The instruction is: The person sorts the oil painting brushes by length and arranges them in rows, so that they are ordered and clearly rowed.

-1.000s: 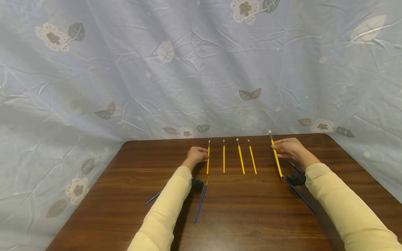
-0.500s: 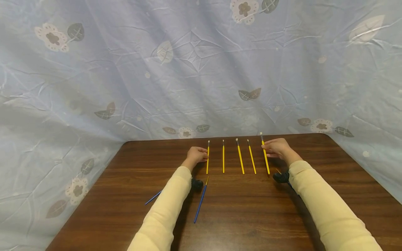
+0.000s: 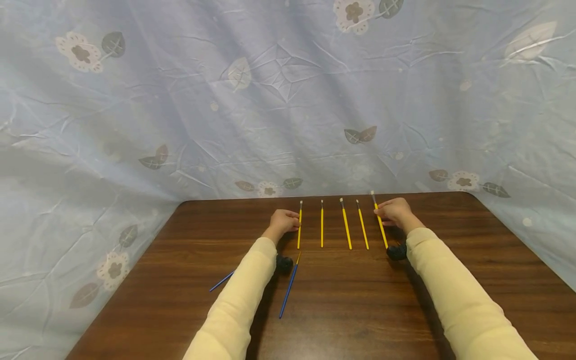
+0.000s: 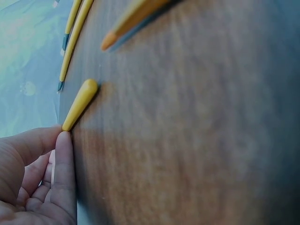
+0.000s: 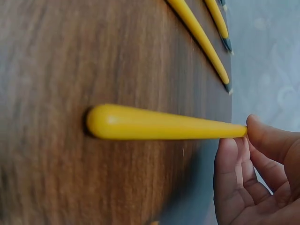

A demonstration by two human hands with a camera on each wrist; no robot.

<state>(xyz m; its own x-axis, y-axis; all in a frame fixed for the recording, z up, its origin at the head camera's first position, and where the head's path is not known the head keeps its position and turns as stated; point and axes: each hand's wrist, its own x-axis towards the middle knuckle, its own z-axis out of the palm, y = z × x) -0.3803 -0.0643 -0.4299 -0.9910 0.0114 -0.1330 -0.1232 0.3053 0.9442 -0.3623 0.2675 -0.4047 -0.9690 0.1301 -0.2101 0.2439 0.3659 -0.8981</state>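
My left hand [image 3: 282, 222] pinches the leftmost yellow paintbrush [image 3: 299, 239] between thumb and finger, bristles pointing to the back. In the left wrist view its yellow handle [image 4: 82, 103] sticks out past the fingertips, low over the wood. At the right end of the row, my right hand [image 3: 397, 212] pinches another yellow paintbrush [image 3: 382, 232], leaning slightly left at its bristle end. The right wrist view shows that brush's rounded handle end [image 5: 108, 123] at the tabletop; whether it touches is unclear. Between the hands lie three more yellow paintbrushes [image 3: 322, 227], roughly side by side.
A blue paintbrush [image 3: 289, 295] lies in front of the left brush. Another blue one [image 3: 222, 281] is partly covered by the left sleeve [image 3: 238, 295]. The brown wooden table [image 3: 342, 310] ends at a patterned curtain [image 3: 288, 125] behind. Dark wrist devices [image 3: 396, 252] sit below each hand.
My right hand has carried its yellow paintbrush left, beside the row, and lowered it. The right arm now covers the blue paintbrushes seen there earlier. The left hand holds its place.
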